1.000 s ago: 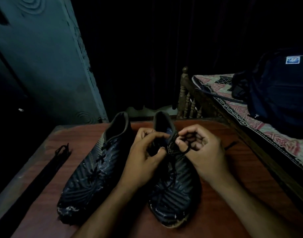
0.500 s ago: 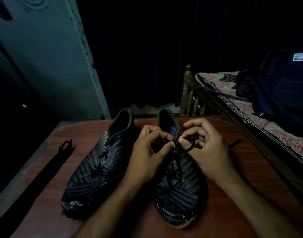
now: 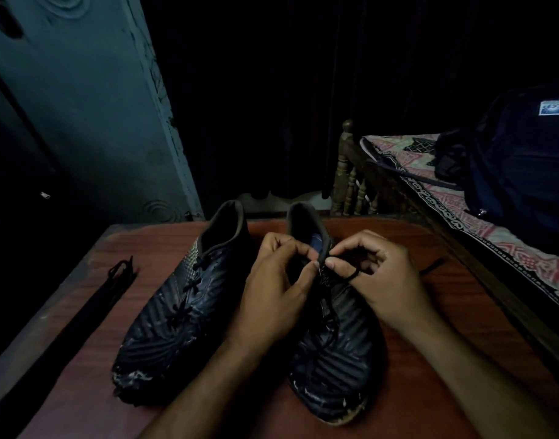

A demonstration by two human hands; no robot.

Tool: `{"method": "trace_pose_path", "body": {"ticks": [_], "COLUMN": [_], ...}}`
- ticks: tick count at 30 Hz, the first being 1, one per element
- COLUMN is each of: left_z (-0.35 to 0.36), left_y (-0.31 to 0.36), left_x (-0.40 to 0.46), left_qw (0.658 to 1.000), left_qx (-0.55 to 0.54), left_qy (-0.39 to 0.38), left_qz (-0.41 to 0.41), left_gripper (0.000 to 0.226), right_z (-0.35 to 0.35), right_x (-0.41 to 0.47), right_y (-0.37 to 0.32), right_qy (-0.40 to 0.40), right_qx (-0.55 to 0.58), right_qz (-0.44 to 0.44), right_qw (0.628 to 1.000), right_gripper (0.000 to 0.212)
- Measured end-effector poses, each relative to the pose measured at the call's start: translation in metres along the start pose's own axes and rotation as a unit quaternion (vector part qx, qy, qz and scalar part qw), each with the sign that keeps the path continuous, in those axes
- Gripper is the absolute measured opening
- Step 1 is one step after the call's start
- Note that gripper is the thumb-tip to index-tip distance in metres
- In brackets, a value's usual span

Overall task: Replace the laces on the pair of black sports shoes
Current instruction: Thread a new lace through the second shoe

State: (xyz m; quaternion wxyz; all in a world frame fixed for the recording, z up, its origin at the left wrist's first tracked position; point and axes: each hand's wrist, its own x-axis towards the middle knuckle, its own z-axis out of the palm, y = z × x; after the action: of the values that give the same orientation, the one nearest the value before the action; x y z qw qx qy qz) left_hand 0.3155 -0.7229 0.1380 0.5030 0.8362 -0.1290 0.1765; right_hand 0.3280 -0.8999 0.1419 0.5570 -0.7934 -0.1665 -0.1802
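The right shoe (image 3: 332, 353) is stood on the counter (image 3: 446, 359) beside the left shoe (image 3: 176, 312). Its lace (image 3: 351, 274) is pinched at the top eyelets by the left hand (image 3: 271, 293) and right hand (image 3: 382, 280), fingers curled. In such dim light, an eyelet could be missed or the lace dropped. Room is left either side; spare laces (image 3: 119, 274) lie near the left edge.

The backpack (image 3: 522, 172) on the bed bears a small white-and-blue label (image 3: 553, 108); its print is too blurred to read.
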Motion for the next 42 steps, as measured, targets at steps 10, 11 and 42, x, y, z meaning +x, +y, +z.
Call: {"method": "trace_pose_path", "body": {"ticks": [10, 11, 42], "left_z": [-0.012, -0.015, -0.020], "left_y": [0.006, 0.007, -0.012], "left_x": [0.003, 0.005, 0.013], "left_qw": [0.977, 0.967, 0.966], "left_qx": [-0.207, -0.246, -0.234], "left_qy": [-0.004, 0.002, 0.000], "left_qz": [-0.050, -0.068, -0.112], "left_gripper": [0.014, 0.013, 0.023], "right_z": [0.004, 0.004, 0.005], "right_x": [-0.001, -0.001, -0.002], "right_y": [0.004, 0.004, 0.001], "right_qy": [0.020, 0.023, 0.070], "right_qx": [0.008, 0.010, 0.077], "right_qz": [0.000, 0.002, 0.018], "right_qw": [1.000, 1.000, 0.994], "right_gripper": [0.009, 0.011, 0.050]}}
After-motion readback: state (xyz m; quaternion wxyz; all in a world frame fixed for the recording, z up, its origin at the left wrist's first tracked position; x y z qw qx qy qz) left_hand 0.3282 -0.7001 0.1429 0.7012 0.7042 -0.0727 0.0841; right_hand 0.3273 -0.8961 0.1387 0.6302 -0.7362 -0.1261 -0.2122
